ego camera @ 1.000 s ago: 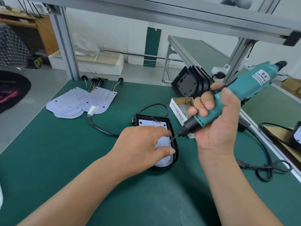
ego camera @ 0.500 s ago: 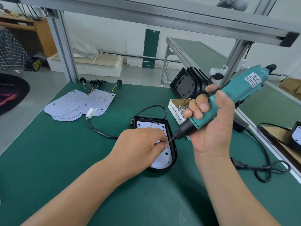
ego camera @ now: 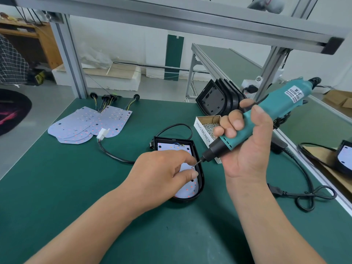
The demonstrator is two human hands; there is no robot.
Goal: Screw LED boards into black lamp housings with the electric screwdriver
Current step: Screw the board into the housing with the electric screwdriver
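At far left, flat white round-ended spare boards fan out. Mid-table, the left hand covers a white LED board seated in a glossy black D-shaped lamp housing, pinching the thin steel bit of a teal plastic electric screwdriver, which the right hand grips.

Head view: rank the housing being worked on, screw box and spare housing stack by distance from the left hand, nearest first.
1. Housing being worked on: directly under the left hand.
2. Screw box: back right of it.
3. Spare housing stack: farther back, beyond the box.
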